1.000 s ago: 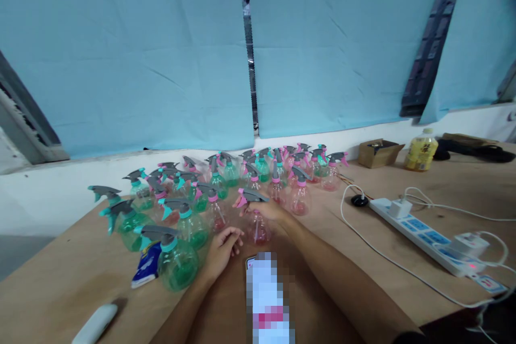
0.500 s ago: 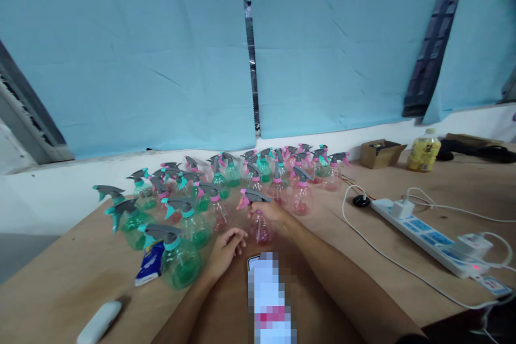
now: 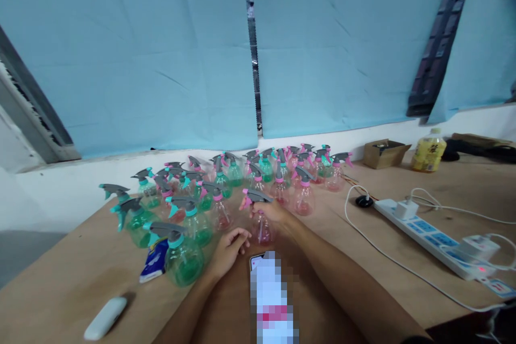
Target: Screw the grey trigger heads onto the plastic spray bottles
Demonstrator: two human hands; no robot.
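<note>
A pink spray bottle [image 3: 263, 230] stands upright on the table, its grey and pink trigger head within my right hand [image 3: 269, 209]. The fingers of that hand wrap around the head and neck. To its left, my left hand [image 3: 230, 251] rests on the table, loosely curled with the fingers slightly apart and nothing in it. Left of that hand is a green spray bottle [image 3: 184, 262] with a grey and turquoise head. Another pink spray bottle [image 3: 221, 212] stands just behind my left hand. A phone [image 3: 258, 261], mostly blurred out, lies in front of me.
Several more green and pink bottles crowd toward the wall. A blue packet [image 3: 155, 262] and a white rounded case [image 3: 105, 318] lie at left. At right are a power strip [image 3: 427, 242] with cables, a black round object [image 3: 364, 201], a cardboard box [image 3: 385, 156] and a yellow bottle [image 3: 429, 153].
The view has shifted slightly, so the scene sits a little farther right. My right hand keeps its hold on the pink spray bottle, and my left hand stays beside it.
</note>
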